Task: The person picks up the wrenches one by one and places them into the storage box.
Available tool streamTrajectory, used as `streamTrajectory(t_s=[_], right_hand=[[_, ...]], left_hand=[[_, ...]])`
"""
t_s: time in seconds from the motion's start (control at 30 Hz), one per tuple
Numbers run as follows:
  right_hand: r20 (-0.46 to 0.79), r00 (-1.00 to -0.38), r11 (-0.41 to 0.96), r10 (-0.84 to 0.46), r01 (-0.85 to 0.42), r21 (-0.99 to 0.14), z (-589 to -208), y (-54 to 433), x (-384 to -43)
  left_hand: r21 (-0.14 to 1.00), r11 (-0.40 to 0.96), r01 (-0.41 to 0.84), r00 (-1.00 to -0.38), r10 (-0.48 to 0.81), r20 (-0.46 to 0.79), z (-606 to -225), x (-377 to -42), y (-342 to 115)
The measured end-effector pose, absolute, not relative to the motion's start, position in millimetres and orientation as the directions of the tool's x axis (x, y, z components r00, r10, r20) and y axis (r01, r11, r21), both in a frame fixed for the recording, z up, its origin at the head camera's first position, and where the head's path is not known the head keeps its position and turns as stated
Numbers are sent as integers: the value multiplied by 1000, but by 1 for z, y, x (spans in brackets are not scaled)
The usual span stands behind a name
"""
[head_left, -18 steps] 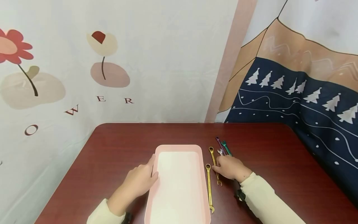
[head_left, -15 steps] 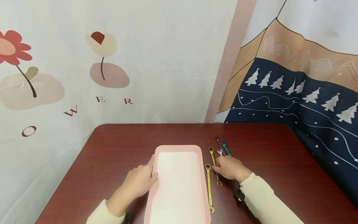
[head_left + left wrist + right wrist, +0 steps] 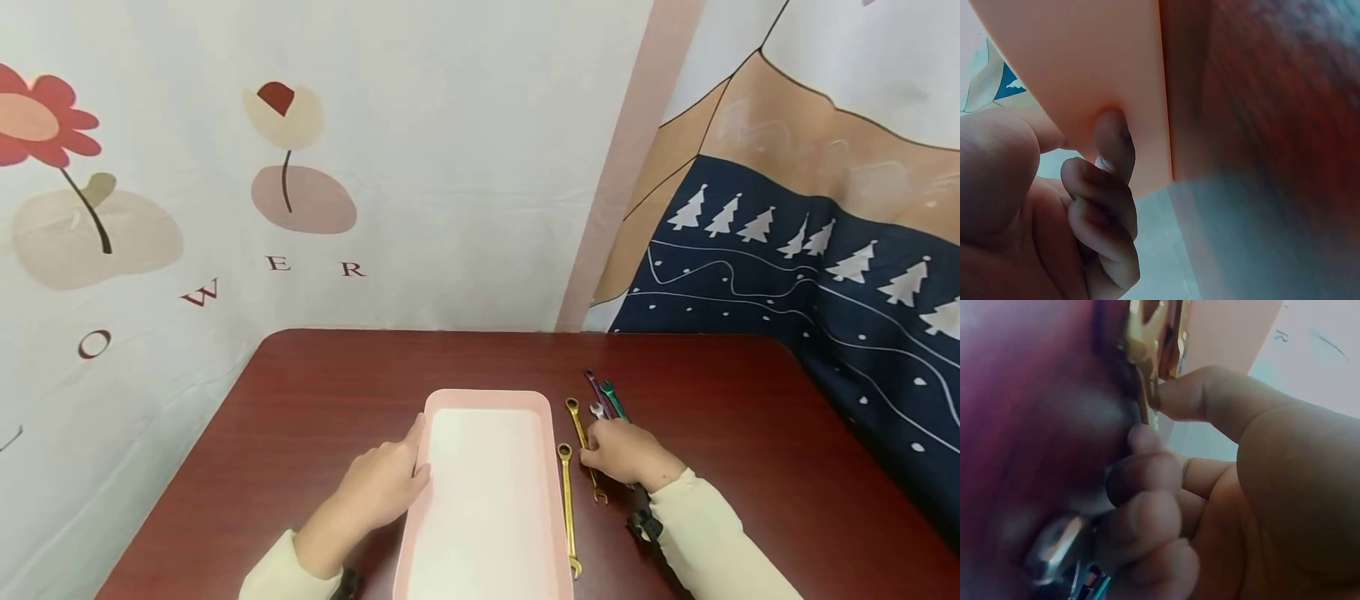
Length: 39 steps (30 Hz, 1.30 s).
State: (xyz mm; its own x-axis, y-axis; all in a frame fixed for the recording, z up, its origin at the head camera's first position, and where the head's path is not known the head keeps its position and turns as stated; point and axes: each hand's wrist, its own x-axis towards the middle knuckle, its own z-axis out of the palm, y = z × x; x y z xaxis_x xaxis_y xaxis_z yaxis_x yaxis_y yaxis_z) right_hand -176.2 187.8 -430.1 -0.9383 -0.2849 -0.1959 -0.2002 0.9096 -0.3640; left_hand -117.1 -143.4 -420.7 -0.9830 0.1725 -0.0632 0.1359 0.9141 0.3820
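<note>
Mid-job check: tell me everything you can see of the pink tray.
The pink tray is a rounded rectangle with a pink rim and a paler, whitish floor; it looks like smooth plastic. It appears to lie flat on the dark red table, long sides running away from the person, near end out of frame. The left hand grips its left side. A gold wrench lies close along its right edge; contact is unclear.

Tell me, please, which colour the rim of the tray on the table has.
The tray rim is pale pink; the head view shows it best.
</note>
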Motion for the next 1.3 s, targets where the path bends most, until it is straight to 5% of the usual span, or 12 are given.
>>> streamTrajectory(t_s=[0.53, 1.3], right_hand=[[-206, -911, 832, -356, -209, -514, -433, 197, -181], [-222, -906, 821, -360, -194, -537, -429, 199, -182]], left_hand=[[362, 922, 138, -983, 174, -67, -420, -120, -147], [363, 920, 150, -982, 181, -52, -421, -122, -143]])
